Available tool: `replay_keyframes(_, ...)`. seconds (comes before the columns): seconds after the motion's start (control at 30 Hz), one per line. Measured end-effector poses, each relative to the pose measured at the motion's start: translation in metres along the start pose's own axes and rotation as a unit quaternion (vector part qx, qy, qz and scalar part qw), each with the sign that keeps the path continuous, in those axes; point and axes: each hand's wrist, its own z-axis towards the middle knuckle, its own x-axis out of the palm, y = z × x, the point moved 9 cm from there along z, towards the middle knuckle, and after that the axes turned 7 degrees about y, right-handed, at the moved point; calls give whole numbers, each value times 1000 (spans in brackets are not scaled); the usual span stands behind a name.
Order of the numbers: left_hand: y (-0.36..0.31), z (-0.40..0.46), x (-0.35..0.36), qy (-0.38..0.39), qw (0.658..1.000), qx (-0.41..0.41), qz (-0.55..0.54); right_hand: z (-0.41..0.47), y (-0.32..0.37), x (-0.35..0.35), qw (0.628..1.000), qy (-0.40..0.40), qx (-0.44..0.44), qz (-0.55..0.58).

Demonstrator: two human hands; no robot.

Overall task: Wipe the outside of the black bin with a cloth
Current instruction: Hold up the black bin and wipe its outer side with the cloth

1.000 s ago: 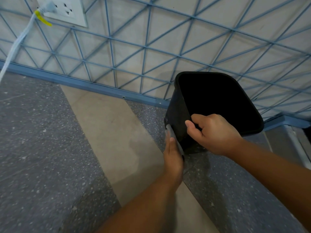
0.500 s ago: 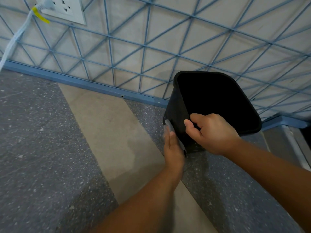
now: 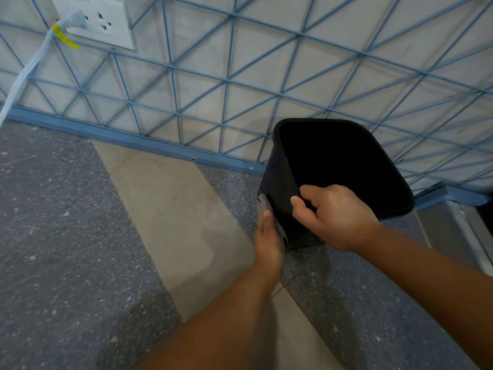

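The black bin (image 3: 277, 180) stands on the floor against the wall, tilted with its open mouth towards me. My right hand (image 3: 333, 217) grips its near rim, thumb outside and fingers curled over the edge into the bin. My left hand (image 3: 268, 236) lies flat with straight fingers against the bin's left outer wall, pressing a grey cloth (image 3: 266, 202) onto it. Only a thin strip of the cloth shows beyond my fingers; the rest is hidden under the palm.
A wall with a blue wire grid (image 3: 226, 84) and a blue skirting strip (image 3: 133, 140) runs behind the bin. A white socket plate (image 3: 98, 20) with a plugged-in cable (image 3: 29, 70) sits at upper left. The floor (image 3: 80, 222) is speckled grey with a beige band.
My left hand with the cloth has slid up the bin's left wall, away from me. My right hand has kept its grip on the rim.
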Motion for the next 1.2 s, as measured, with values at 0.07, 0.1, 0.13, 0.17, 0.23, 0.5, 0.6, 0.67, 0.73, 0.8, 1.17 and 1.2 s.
replay_keyframes(0.07,-8,-11,8,3,998,44,49,0,0,-1,1000,-1,1,-1)
replay_keyframes(0.1,-5,-17,12,13,997,53,53,0,0,-1,1000,1,2,-1)
replay_keyframes(0.13,0,-20,10,13,998,51,40,0,0,-1,1000,3,3,-1)
replay_keyframes(0.17,7,-15,5,9,999,45,26,-1,0,-1,1000,3,2,0)
replay_keyframes(0.23,12,-2,1,-4,1000,10,-7,-1,1,-1,1000,0,-1,3)
replay_keyframes(0.5,27,11,-1,-17,1000,-3,-21,0,-1,-1,1000,-2,4,3)
replay_keyframes(0.6,38,26,5,2,999,-21,-35,0,-1,-2,1000,-17,5,-2)
replay_keyframes(0.67,37,18,11,15,1000,-9,-18,1,-2,-1,1000,-19,8,-2)
replay_keyframes(0.73,58,27,3,17,999,-12,-44,0,-3,0,1000,-14,11,1)
replay_keyframes(0.8,69,41,0,34,996,-41,-78,0,-2,-1,1000,-15,8,0)
replay_keyframes(1.17,34,30,-3,15,999,-15,-50,8,-4,5,999,38,25,-9)
replay_keyframes(1.2,29,25,1,17,999,-4,-34,9,-5,6,999,39,28,-11)
